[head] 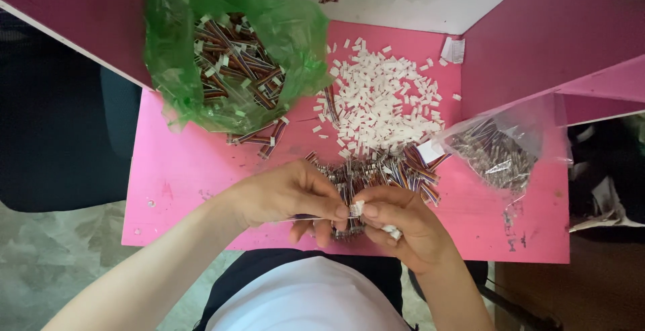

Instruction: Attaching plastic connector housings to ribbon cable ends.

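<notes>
left hand and right hand meet at the near edge of the pink table. left thumb and forefinger pressed together, pinching a thin ribbon wire piece; its far end reaches the right fingertips. right thumb and forefinger pinch a small white connector just at the left fingertips; the other right fingers curl around more white pieces. just beyond the fingers, a loose heap of striped wire pieces. further beyond, a pile of white connectors. beyond the left fingers, an open green bag of wires. right of the right fingers, a clear bag of wires.
</notes>
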